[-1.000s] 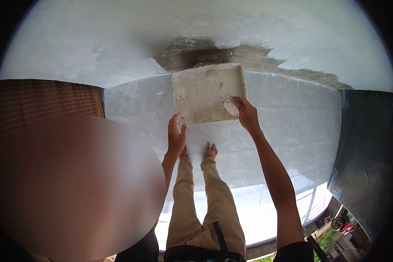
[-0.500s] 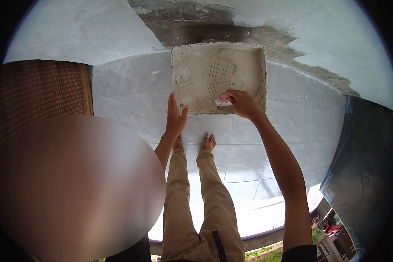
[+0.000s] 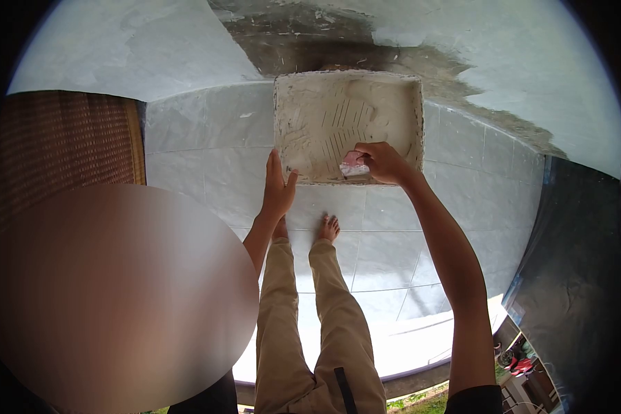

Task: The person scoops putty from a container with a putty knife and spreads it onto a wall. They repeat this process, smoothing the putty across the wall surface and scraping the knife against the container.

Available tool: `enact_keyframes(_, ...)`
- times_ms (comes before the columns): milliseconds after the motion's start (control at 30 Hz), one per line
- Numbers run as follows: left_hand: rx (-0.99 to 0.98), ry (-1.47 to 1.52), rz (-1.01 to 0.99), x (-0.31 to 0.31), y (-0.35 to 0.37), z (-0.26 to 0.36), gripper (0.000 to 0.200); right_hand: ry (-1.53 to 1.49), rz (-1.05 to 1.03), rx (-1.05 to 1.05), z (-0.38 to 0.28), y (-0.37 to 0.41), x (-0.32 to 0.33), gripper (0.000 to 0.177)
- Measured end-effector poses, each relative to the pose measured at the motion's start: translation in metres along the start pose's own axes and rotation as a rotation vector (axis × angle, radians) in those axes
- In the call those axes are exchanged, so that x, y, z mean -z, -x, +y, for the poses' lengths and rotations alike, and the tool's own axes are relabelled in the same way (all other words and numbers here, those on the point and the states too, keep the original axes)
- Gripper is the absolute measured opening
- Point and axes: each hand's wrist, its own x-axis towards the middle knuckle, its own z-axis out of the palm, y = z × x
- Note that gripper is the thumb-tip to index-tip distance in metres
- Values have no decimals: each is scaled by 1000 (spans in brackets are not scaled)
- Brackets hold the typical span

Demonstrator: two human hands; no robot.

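Note:
A crusted rectangular tray [image 3: 303,131] holds pale, wet-looking plaster or putty with slanting grooves in its middle. At its near left corner, my left hand [image 3: 279,190] grips the rim, thumb and fingers on either side of the corner. My right hand [image 3: 386,164] is closed on a pink scraper [image 3: 354,163] smeared with white, over the tray's near right part. The fingers partly cover the scraper, and its handle is hidden.
Behind the tray rises a wall [image 3: 138,48] with a dark unpainted patch [image 3: 310,41]. Grey tiles [image 3: 393,207] cover the floor around my feet [image 3: 330,228]. A woven brown panel [image 3: 69,138] stands left, a dark sheet [image 3: 566,262] right. A blurred oval hides the lower left.
The scraper has tilted and shows more of its pink face, with my right hand turned slightly. My left hand stays on the tray corner. The whole view has shifted a little.

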Motion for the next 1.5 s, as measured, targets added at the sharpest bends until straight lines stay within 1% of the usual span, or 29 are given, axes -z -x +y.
enact_keyframes(67, 3, 4, -9, 1, 0, 0, 74, -26, -54, -40, -1, -1, 5, 27)
enact_keyframes(167, 5, 2, -4, 0, 1, 1, 74, -104, -56, -54, 2, -2, 7, 26)
enact_keyframes(400, 21, 27, -5, 2, 2, 2, 74, -96, -132, -62, 6, -13, 20, 25)
enact_keyframes(467, 19, 47, -11, 2, 1, 1, 74, -89, -233, -102, 11, -21, 26, 24)
enact_keyframes(500, 17, 47, -8, 2, 2, 0, 74, -87, -232, -99, 14, -23, 29, 24)
enact_keyframes(567, 9, 49, -14, 3, 2, -1, 74, -205, -329, -164, 16, -25, 39, 26)
enact_keyframes(600, 4, 49, -10, 4, 2, -1, 74, -201, -324, -160, 19, -25, 40, 26)
enact_keyframes(667, 28, 26, -12, 6, 4, 1, 72, -480, -176, -347, 28, -20, 37, 29)
enact_keyframes(700, 20, 24, -5, 8, 5, 3, 72, -477, -169, -338, 26, -15, 38, 29)
enact_keyframes(767, 13, 6, 29, 17, 7, 14, 67, -945, -64, -451, 9, 2, 44, 34)
enact_keyframes(800, -3, 2, 41, 24, 6, 20, 67, -941, -56, -432, 5, 8, 45, 34)
enact_keyframes(867, 5, 123, 29, 43, 5, 38, 61, -1258, -42, -359, 5, 16, 43, 38)
enact_keyframes(900, -14, 133, 77, 52, 3, 47, 55, -1252, -33, -330, 0, 20, 43, 38)
enact_keyframes(967, -58, 137, 82, 80, -1, 72, 52, -1578, 43, -100, -20, 31, 44, 34)
enact_keyframes(1000, -82, 145, 75, 96, -8, 87, 50, -1605, 77, -84, -43, 37, 52, 31)
enact_keyframes(1033, -104, 156, 110, 110, -13, 100, 44, -1623, 82, -27, -60, 43, 59, 31)
enact_keyframes(1133, -186, 224, 167, 167, -27, 160, 38, -1611, 127, 132, -122, 54, 94, 30)
enact_keyframes(1200, -255, 276, 219, 203, -36, 191, 36, -1576, 152, 227, -165, 59, 119, 30)
enact_keyframes(1267, -333, 331, 273, 240, -42, 225, 34, -1633, 263, 263, -205, 61, 146, 30)
enact_keyframes(1333, -402, 398, 321, 279, -45, 259, 33, -1641, 256, 379, -248, 63, 172, 31)
enact_keyframes(1400, -490, 389, 365, 321, -49, 285, 33, -1672, 393, 352, -296, 67, 199, 35)
enact_keyframes(1433, -528, 401, 383, 342, -50, 300, 33, -1650, 379, 439, -326, 73, 213, 39)
enact_keyframes(1500, -597, 441, 402, 384, -52, 330, 33, -1599, 400, 507, -364, 73, 239, 41)
